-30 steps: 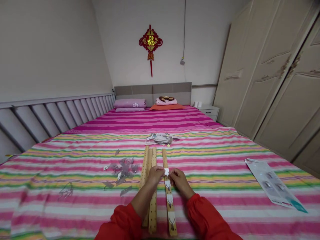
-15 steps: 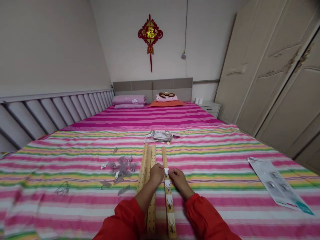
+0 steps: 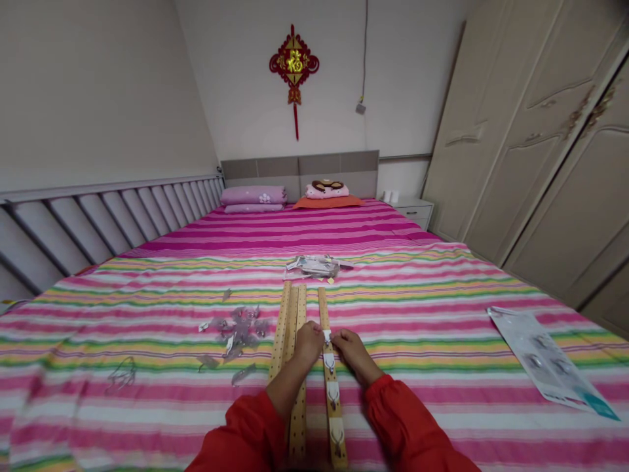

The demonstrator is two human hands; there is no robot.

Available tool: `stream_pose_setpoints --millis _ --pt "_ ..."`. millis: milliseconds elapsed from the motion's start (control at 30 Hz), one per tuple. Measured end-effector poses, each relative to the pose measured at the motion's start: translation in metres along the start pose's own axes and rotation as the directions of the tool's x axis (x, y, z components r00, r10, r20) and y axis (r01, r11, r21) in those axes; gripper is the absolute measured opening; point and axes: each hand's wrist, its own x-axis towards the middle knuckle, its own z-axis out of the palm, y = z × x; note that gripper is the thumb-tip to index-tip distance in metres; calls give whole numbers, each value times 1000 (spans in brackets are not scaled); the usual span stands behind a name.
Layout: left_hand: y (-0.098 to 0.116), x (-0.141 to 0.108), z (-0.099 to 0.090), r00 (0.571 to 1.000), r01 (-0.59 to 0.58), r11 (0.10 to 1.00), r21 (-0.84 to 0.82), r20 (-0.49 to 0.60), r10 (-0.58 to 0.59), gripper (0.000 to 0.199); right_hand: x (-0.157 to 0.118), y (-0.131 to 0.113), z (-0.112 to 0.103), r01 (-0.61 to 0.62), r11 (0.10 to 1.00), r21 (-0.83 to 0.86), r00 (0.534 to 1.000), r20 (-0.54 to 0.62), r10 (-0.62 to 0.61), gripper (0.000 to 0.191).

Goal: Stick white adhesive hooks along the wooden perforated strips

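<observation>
Left hand (image 3: pixel 308 345) and right hand (image 3: pixel 350 354) seem to pinch a white hook (image 3: pixel 327 337).

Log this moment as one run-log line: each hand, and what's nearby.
left hand: beside perforated wooden strips | right hand: at top white hook | wooden strip: deer-head hooks | nearby: plastic scraps

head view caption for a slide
Left hand and right hand at a white hook on a wooden strip, striped bedspread beneath
</observation>
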Motion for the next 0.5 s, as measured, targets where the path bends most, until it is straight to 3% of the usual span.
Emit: stream_pose_setpoints --millis 500 --pt "-1 0 2 1000 -1 1000 24 15 1 12 2 -5 0 -97 995 -28 995 35 98 32"
